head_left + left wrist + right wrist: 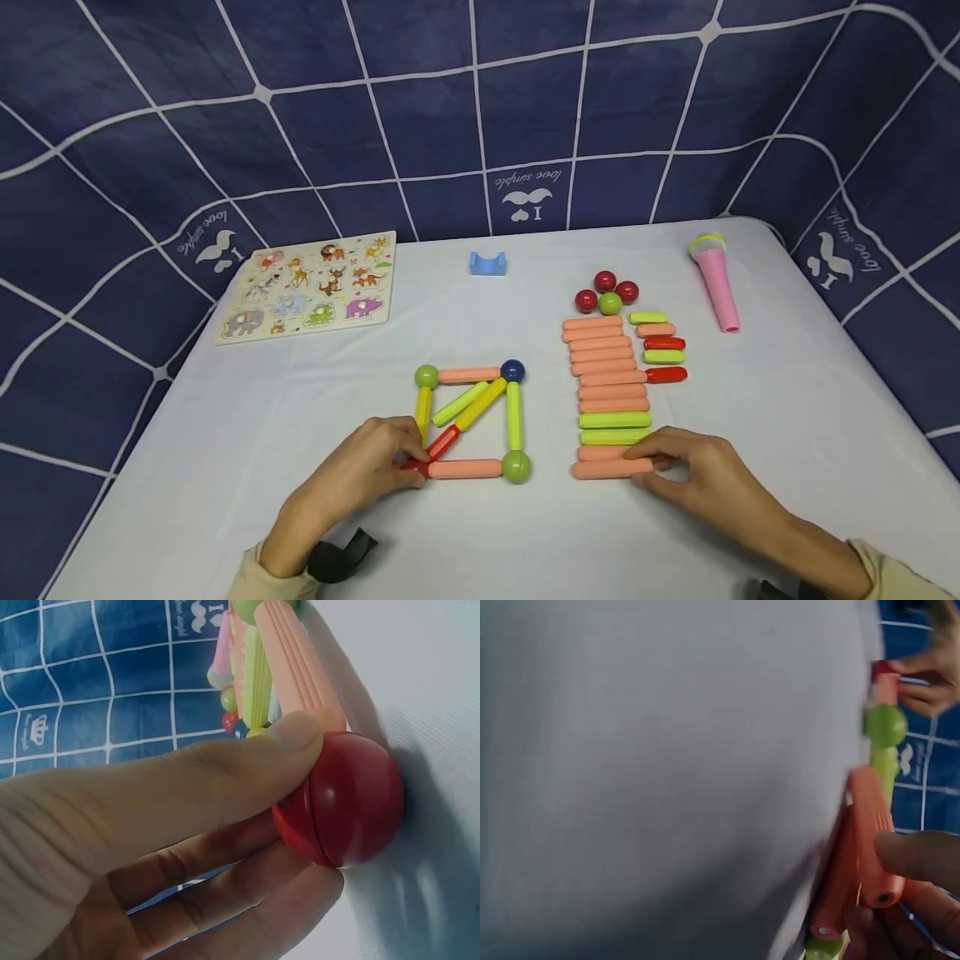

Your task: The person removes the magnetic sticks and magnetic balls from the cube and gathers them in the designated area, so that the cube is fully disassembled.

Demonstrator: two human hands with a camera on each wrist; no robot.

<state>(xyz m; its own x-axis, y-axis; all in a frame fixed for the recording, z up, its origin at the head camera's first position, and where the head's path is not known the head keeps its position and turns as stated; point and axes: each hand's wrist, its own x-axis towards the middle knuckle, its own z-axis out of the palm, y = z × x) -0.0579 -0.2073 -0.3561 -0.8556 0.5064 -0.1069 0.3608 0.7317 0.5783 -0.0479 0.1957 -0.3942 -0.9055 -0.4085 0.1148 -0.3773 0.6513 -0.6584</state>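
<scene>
My left hand (367, 462) pinches a red ball (364, 799) between thumb and fingers at the near left corner of a square of rods and balls. A salmon rod (467, 469) joins that ball to a green ball (517, 467). A red rod (443, 442) and a yellow rod (482, 404) run diagonally towards a dark blue ball (513, 371). Inside the square lies a loose lime rod (460, 404). With thumb and fingers my right hand (701, 471) holds the nearest salmon rod (870, 832) of a column; another salmon rod (836, 881) lies beside it.
Several salmon and lime rods (613, 406) form the right-hand column, with short rods (664, 343) beside it. Red balls (605, 281) and a green ball (610, 303) sit beyond. Farther out are an animal puzzle board (307, 287), a blue block (487, 265) and a pink toy microphone (718, 283).
</scene>
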